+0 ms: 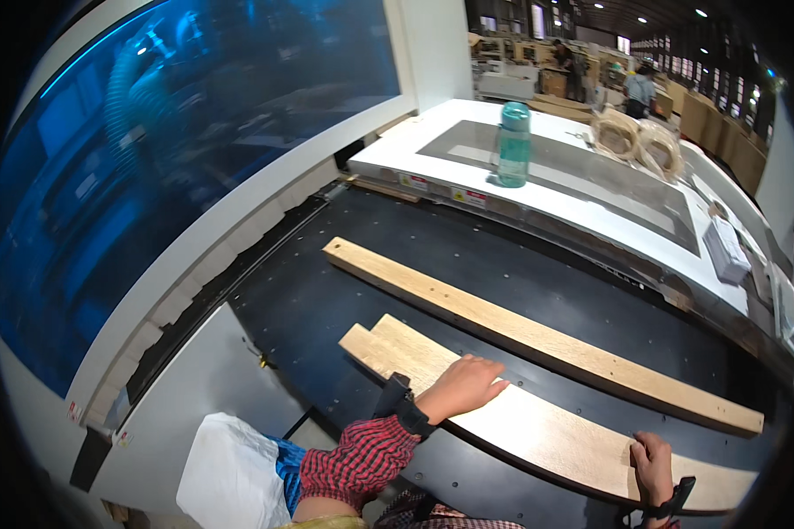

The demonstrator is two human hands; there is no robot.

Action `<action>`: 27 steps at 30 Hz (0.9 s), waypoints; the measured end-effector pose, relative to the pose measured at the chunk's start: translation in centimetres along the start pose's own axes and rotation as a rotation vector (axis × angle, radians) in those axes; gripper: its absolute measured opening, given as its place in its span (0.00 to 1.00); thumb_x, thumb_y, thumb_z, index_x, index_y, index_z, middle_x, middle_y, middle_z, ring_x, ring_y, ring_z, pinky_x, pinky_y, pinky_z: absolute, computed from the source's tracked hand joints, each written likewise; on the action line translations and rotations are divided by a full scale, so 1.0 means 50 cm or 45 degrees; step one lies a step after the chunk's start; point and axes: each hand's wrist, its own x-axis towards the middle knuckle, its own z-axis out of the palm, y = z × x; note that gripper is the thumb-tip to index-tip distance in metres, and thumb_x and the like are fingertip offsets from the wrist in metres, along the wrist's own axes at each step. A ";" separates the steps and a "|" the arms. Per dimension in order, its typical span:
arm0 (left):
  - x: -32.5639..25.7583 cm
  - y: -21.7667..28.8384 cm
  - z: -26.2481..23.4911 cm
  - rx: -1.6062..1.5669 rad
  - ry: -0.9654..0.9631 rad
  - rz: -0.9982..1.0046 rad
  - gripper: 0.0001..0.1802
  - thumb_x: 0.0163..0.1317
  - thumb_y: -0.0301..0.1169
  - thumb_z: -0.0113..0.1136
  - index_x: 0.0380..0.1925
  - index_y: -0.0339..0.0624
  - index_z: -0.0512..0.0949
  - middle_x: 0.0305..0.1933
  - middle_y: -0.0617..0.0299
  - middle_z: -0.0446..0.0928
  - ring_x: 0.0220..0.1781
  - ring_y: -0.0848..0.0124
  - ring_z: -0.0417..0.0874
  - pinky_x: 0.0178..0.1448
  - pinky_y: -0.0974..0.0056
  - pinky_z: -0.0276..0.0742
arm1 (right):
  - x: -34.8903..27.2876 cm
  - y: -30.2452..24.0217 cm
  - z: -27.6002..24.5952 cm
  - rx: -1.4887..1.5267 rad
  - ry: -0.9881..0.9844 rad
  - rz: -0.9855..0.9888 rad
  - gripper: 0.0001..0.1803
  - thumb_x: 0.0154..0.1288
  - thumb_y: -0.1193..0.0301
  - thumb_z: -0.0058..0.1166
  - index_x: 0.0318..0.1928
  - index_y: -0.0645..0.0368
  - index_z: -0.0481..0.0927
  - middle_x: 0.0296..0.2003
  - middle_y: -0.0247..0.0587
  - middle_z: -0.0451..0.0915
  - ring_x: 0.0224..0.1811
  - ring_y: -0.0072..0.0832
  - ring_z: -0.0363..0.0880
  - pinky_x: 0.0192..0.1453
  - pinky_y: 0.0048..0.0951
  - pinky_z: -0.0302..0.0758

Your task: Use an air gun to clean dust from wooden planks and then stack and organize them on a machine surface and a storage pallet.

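Observation:
A wide, pale wooden board (538, 426) lies on the dark machine bed, with a stepped left end. My left hand (466, 385) rests on top of it, fingers laid across the wood and thumb apart. Farther right, my right hand (651, 461) has its fingers bent down against the same board; their tips are partly hidden. Beyond both hands lies a long narrow wooden rail (538, 333) with small holes along its top. It sits apart from the wide board.
The dark bed (388, 225) is dotted with small holes. On the left stands a machine enclosure with a blue window (212, 132). A white ledge (441, 132) at the back holds a green bottle (513, 145), tape rolls (635, 141) and a white box (726, 249). People are far behind.

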 end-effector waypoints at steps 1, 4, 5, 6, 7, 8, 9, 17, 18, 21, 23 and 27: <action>0.004 0.000 0.003 0.007 0.041 0.025 0.17 0.62 0.39 0.52 0.39 0.34 0.77 0.36 0.49 0.79 0.42 0.52 0.78 0.52 0.54 0.70 | -0.001 -0.001 0.001 0.020 0.000 -0.022 0.11 0.55 0.75 0.52 0.38 0.68 0.78 0.28 0.54 0.76 0.30 0.47 0.75 0.36 0.38 0.71; -0.003 0.001 -0.007 0.012 0.036 -0.006 0.17 0.62 0.39 0.52 0.39 0.35 0.77 0.36 0.49 0.79 0.42 0.52 0.78 0.51 0.54 0.70 | 0.013 -0.052 -0.026 0.001 -0.077 -0.008 0.11 0.54 0.74 0.53 0.39 0.65 0.78 0.29 0.53 0.75 0.34 0.50 0.74 0.39 0.40 0.71; -0.004 0.001 -0.009 0.028 0.022 -0.016 0.17 0.61 0.39 0.52 0.39 0.35 0.77 0.37 0.48 0.79 0.42 0.52 0.78 0.51 0.54 0.70 | 0.018 -0.065 -0.039 -0.052 -0.151 -0.055 0.11 0.55 0.74 0.54 0.39 0.63 0.78 0.29 0.52 0.76 0.36 0.49 0.74 0.40 0.40 0.71; -0.004 -0.002 -0.006 0.049 0.008 -0.031 0.17 0.61 0.39 0.53 0.39 0.36 0.77 0.37 0.48 0.79 0.42 0.52 0.78 0.51 0.54 0.70 | 0.022 -0.074 -0.052 -0.078 -0.212 -0.083 0.11 0.55 0.73 0.55 0.40 0.62 0.78 0.32 0.50 0.76 0.38 0.49 0.73 0.42 0.41 0.71; -0.001 -0.006 -0.004 0.039 0.010 -0.033 0.16 0.61 0.39 0.53 0.38 0.36 0.77 0.36 0.49 0.79 0.42 0.53 0.78 0.51 0.54 0.70 | 0.024 -0.083 -0.070 -0.103 -0.187 -0.162 0.12 0.55 0.72 0.56 0.41 0.62 0.77 0.34 0.50 0.76 0.39 0.49 0.73 0.43 0.41 0.71; 0.001 -0.003 -0.006 0.031 -0.014 -0.006 0.16 0.61 0.39 0.53 0.38 0.36 0.77 0.36 0.49 0.79 0.42 0.53 0.78 0.51 0.54 0.70 | 0.024 -0.090 -0.085 -0.121 -0.169 -0.246 0.13 0.56 0.71 0.56 0.42 0.61 0.77 0.36 0.50 0.76 0.40 0.49 0.73 0.44 0.41 0.72; 0.003 0.003 -0.011 0.036 0.012 -0.001 0.16 0.61 0.39 0.53 0.38 0.36 0.77 0.36 0.49 0.79 0.42 0.53 0.78 0.51 0.54 0.70 | 0.031 -0.096 -0.099 -0.158 -0.172 -0.259 0.14 0.56 0.71 0.57 0.43 0.62 0.77 0.38 0.50 0.76 0.41 0.48 0.73 0.45 0.41 0.72; 0.005 0.010 -0.009 0.035 0.011 -0.019 0.17 0.62 0.39 0.53 0.40 0.36 0.77 0.39 0.49 0.79 0.43 0.53 0.78 0.50 0.53 0.71 | 0.169 -0.053 -0.089 -0.457 -0.132 -0.408 0.33 0.45 0.68 0.68 0.54 0.58 0.70 0.49 0.50 0.72 0.52 0.46 0.71 0.55 0.38 0.69; -0.001 0.012 -0.015 0.046 0.017 -0.023 0.17 0.62 0.39 0.53 0.40 0.36 0.77 0.39 0.49 0.79 0.43 0.53 0.78 0.50 0.53 0.71 | 0.185 -0.039 -0.073 -0.450 -0.126 -0.418 0.33 0.45 0.68 0.68 0.54 0.58 0.70 0.49 0.50 0.72 0.52 0.46 0.71 0.55 0.38 0.69; 0.009 0.016 -0.009 0.039 0.021 0.004 0.17 0.62 0.39 0.53 0.40 0.36 0.77 0.38 0.48 0.79 0.42 0.52 0.78 0.50 0.54 0.71 | 0.223 0.027 -0.043 -0.713 -0.102 -0.546 0.47 0.33 0.60 0.75 0.57 0.57 0.66 0.46 0.50 0.72 0.50 0.45 0.72 0.54 0.37 0.70; -0.001 0.010 -0.012 0.048 0.000 -0.014 0.17 0.62 0.39 0.53 0.40 0.35 0.77 0.38 0.48 0.79 0.43 0.52 0.78 0.50 0.54 0.71 | 0.246 0.048 -0.007 -0.677 -0.204 -0.381 0.47 0.33 0.60 0.75 0.57 0.57 0.66 0.43 0.49 0.73 0.48 0.45 0.72 0.53 0.38 0.70; -0.006 0.006 -0.012 0.066 -0.025 -0.026 0.16 0.63 0.39 0.52 0.40 0.35 0.76 0.38 0.48 0.79 0.42 0.53 0.78 0.49 0.54 0.70 | 0.254 0.067 0.006 -0.656 -0.269 -0.302 0.46 0.33 0.59 0.75 0.55 0.58 0.67 0.38 0.48 0.74 0.44 0.44 0.74 0.50 0.39 0.70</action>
